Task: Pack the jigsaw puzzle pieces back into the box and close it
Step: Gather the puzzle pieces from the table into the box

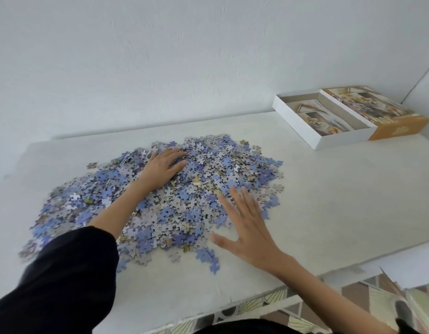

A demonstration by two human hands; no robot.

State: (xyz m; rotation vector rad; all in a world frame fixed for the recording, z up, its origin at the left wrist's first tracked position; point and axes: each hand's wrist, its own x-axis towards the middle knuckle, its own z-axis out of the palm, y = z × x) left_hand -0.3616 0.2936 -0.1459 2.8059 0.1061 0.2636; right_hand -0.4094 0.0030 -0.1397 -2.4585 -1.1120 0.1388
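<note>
Left hand [161,168] lies flat on the puzzle pieces [196,179] heaped on the white table [341,189]. Right hand [247,227], fingers spread, is at the heap's near edge. Open box [326,119] and lid [377,112] sit far right of both hands.

Soft even daylight, faint shadows; wide-angle bending at edges; motion blur lower left.

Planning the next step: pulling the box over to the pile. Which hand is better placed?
Right, probably. The right hand is open at the pile's right edge, on the side where the open box sits; the left hand lies on the puzzle pieces, farther away.
</note>
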